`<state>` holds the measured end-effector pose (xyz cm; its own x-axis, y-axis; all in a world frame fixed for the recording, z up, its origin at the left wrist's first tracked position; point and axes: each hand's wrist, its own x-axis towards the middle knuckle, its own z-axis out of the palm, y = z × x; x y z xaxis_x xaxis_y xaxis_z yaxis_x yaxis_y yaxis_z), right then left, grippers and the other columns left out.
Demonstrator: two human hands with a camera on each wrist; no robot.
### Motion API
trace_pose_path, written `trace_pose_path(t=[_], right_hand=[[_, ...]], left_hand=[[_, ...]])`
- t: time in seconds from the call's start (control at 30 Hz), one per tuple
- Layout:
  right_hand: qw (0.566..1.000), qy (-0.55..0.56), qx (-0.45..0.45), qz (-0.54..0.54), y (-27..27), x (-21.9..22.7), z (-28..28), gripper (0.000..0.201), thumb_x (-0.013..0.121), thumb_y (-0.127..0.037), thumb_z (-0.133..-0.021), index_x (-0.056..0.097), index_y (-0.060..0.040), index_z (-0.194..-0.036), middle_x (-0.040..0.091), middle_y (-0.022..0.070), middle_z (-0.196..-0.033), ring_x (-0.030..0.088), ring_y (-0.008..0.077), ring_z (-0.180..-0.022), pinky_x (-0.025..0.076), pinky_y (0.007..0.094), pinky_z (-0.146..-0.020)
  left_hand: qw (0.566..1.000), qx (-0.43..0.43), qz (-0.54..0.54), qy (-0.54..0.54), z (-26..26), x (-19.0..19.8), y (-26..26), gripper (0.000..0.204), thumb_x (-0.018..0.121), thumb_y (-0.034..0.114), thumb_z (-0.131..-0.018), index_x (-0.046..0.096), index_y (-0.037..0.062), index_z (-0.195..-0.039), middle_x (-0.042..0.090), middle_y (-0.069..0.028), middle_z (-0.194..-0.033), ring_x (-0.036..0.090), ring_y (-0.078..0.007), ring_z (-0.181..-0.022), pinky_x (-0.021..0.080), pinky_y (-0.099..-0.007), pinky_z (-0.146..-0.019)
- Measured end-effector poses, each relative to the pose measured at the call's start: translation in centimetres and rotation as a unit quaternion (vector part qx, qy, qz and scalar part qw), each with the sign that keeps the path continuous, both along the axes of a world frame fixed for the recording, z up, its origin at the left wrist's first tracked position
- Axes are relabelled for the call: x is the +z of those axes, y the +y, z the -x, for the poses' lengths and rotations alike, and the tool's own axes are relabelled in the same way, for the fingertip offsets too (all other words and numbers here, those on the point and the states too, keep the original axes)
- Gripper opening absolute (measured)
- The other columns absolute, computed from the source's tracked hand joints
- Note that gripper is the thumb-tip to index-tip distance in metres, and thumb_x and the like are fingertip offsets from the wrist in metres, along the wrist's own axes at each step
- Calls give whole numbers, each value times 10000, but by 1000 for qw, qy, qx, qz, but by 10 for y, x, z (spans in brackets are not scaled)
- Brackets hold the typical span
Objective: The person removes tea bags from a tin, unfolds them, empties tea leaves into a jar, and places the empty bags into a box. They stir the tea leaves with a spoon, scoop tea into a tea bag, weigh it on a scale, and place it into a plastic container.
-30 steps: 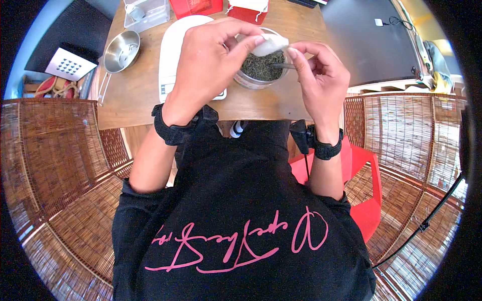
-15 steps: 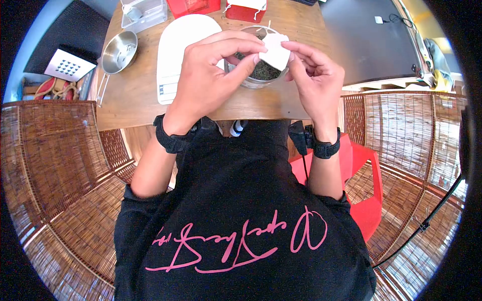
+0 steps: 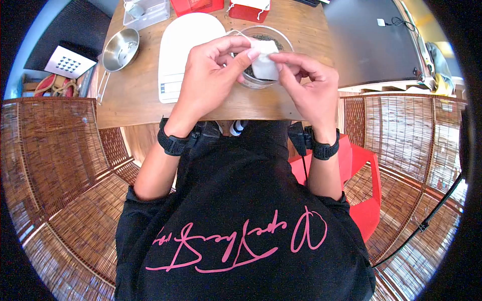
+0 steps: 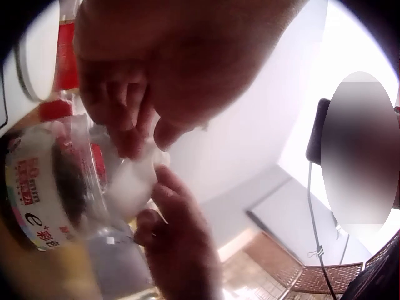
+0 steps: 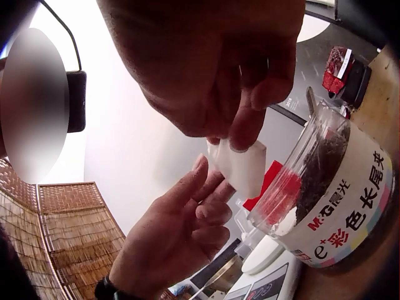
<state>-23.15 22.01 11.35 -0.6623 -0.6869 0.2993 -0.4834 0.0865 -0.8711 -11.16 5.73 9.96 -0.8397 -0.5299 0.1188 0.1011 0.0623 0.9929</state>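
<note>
My left hand point(image 3: 210, 75) pinches the upper left of a small white tea bag point(image 3: 265, 62) between thumb and fingers. With thumb and forefinger, my right hand point(image 3: 312, 83) pinches its upper right edge. The bag hangs over the mouth of a round clear tub point(image 5: 350, 231) with a printed label. Dark dried leaves point(image 5: 322, 172) fill part of this tub. A metal handle point(image 5: 310, 100) sticks up from its rim in the right wrist view. A thin white string point(image 3: 237, 33) loops out above my left fingers.
Left of the tub is a white kitchen scale point(image 3: 188, 37). Beyond it stand a metal pan point(image 3: 119, 52) with bits inside and a clear plastic box point(image 3: 153, 15). Red containers point(image 3: 248, 12) line the back, one with white string over it. A red chair point(image 3: 364, 200) stands at lower right.
The tea bag was bunched and tilted at first, then turned flat, and now hangs upright between both hands. Both hands have come slightly lower and closer together.
</note>
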Motion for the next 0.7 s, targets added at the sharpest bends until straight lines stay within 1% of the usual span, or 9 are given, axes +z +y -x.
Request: trace_pose_path(t=[0.07, 0.13, 0.17, 0.23, 0.27, 0.33, 0.43, 0.57, 0.7], right_hand=[[1000, 2, 17, -17, -1, 2, -3, 178, 707, -34, -918, 797, -60, -1070, 657, -45, -730, 494, -16, -624, 379, 173, -555], [996, -58, -24, 58, -8, 3, -9, 156, 732, -35, -910, 799, -66, -1048, 640, -52, -704, 476, -21, -614, 363, 170, -543], [996, -58, -24, 58, -11, 5, -11, 156, 732, -35, -910, 799, -66, -1048, 640, -52, -704, 476, -21, -614, 363, 170, -543], [981, -147, -39, 124, -15, 8, -14, 143, 768, -53, -897, 796, -62, -1037, 650, -47, -697, 480, -22, -607, 367, 170, -534], [981, -147, -39, 124, -12, 7, -11, 143, 768, -53, -897, 796, -62, -1037, 650, -47, -697, 480, -22, -607, 367, 170, -534], [1000, -27, 5, -10, -1, 1, -2, 138, 790, -79, -894, 794, -44, -1028, 658, -42, -693, 481, -15, -596, 369, 177, -527], [999, -39, -21, 20, -4, -3, -1, 138, 801, -86, -887, 798, -44, -1018, 652, -48, -692, 468, -5, -585, 361, 184, -523], [999, -19, -25, 26, -4, -2, -1, 131, 799, -81, -886, 799, -39, -1010, 651, -51, -692, 458, 3, -578, 355, 192, -521], [999, -6, -24, -29, 1, 5, -3, 133, 800, -73, -881, 797, -31, -1007, 697, -21, -735, 510, 11, -606, 407, 197, -546]], left_hand=[[1000, 5, 24, -2, 1, -2, 0, 239, 731, 171, -968, 735, -14, -1119, 723, -11, -863, 579, -26, -627, 454, -190, -552], [999, 11, 48, -3, 1, -5, -1, 230, 727, 177, -978, 739, -1, -1124, 701, 22, -813, 552, -8, -602, 419, -172, -520], [998, 13, 57, -8, 0, -7, -1, 208, 732, 165, -972, 747, -2, -1095, 695, 29, -801, 536, -7, -595, 413, -176, -518], [998, 16, 66, -13, -1, -7, -1, 186, 737, 153, -966, 756, -3, -1066, 690, 35, -790, 520, -5, -587, 406, -180, -516], [996, 11, 86, -14, -2, -6, 0, 168, 740, 144, -962, 762, 1, -1047, 688, 37, -785, 504, -3, -583, 393, -182, -513], [994, 6, 105, -15, -2, -6, 1, 150, 743, 135, -957, 769, 5, -1027, 686, 39, -780, 488, 0, -579, 380, -183, -510], [993, 24, 112, 5, -2, -8, 3, 136, 751, 137, -950, 774, 16, -1008, 677, 49, -768, 464, 8, -586, 357, -178, -513], [992, 37, 117, -4, -7, -1, 6, 137, 769, 134, -912, 776, 10, -971, 660, 11, -676, 441, -12, -557, 353, -221, -492], [995, 28, 88, -29, -11, -11, 6, 149, 770, 140, -910, 775, 5, -975, 660, 2, -669, 463, -11, -565, 359, -222, -494]])
